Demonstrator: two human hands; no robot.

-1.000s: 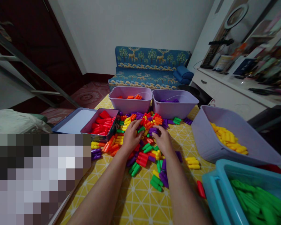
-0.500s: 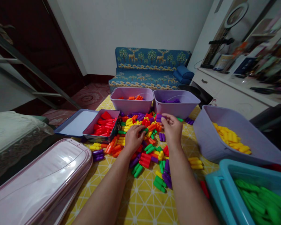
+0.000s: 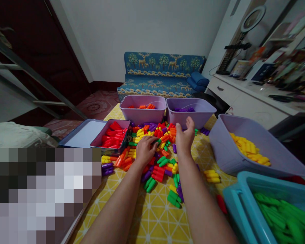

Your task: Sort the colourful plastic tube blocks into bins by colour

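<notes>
A heap of small plastic pegs [image 3: 160,166] in red, orange, yellow, green and purple lies on a yellow patterned tablecloth [image 3: 147,217]. My left hand [image 3: 144,149] rests on the heap with its fingers curled, pinching a green peg at its fingertips. My right hand [image 3: 185,136] is lifted just in front of the lilac tub of purple pegs [image 3: 193,118]. Its fingers are stretched out and hold nothing. Beside that tub stands a lilac tub with orange pegs [image 3: 141,114].
A shallow tin of red pegs [image 3: 111,136] sits at the left with its blue lid [image 3: 81,133] beside it. A big lilac tub of yellow pegs [image 3: 241,142] and a blue tub of green pegs [image 3: 244,203] stand at the right. A sofa [image 3: 162,76] is beyond the table.
My right hand picked a purple peg from the heap, carried it up towards the purple tub, and now shows empty with fingers spread. My left hand stayed on the heap.
</notes>
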